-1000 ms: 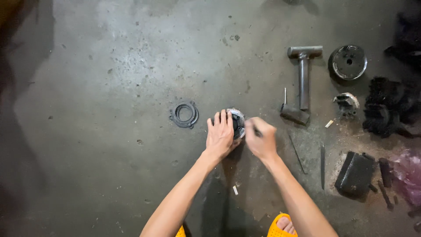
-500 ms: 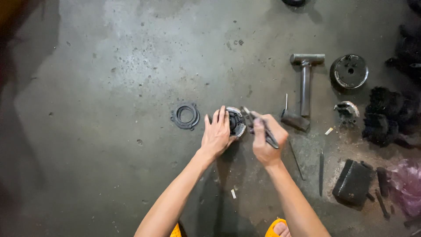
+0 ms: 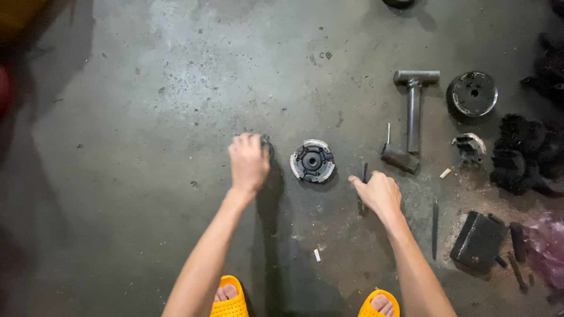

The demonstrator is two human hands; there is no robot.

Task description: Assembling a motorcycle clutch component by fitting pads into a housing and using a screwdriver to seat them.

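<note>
Left hand (image 3: pixel 249 162): it lies knuckles up over a dark ring part (image 3: pixel 265 144) on the floor, fingers curled down on it. I cannot tell if it grips it.
Right hand (image 3: pixel 379 192): closed around a thin dark tool (image 3: pixel 364 174) that pokes out toward 12 o'clock.
Round part (image 3: pixel 312 160): a grey and black disc, flat on the floor between the hands, touching neither.
Hammer (image 3: pixel 413 111): at 2 o'clock from the disc.
Black box (image 3: pixel 479 241): at 4 o'clock from the right hand.
Floor (image 3: pixel 147 117): grey concrete.
</note>
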